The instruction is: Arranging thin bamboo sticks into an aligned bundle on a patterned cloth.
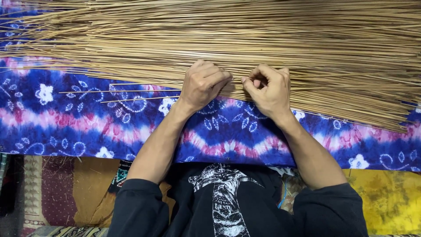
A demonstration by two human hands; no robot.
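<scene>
A wide layer of thin tan sticks [245, 39] lies spread across the upper part of the view, on a blue, pink and white tie-dye cloth [66, 118]. My left hand [202, 83] rests at the near edge of the sticks with its fingers curled down onto them. Close beside it, my right hand [268, 90] pinches a few thin sticks between thumb and fingers. Both hands sit about a hand's width apart at the sticks' lower edge. Two or three loose sticks [131, 93] poke out to the left of my left hand.
Below the tie-dye cloth lie a yellow patterned cloth [390, 197] at the right and brown and maroon patterned fabric [57, 188] at the left. My dark sleeves and a black printed shirt [228, 202] fill the bottom middle.
</scene>
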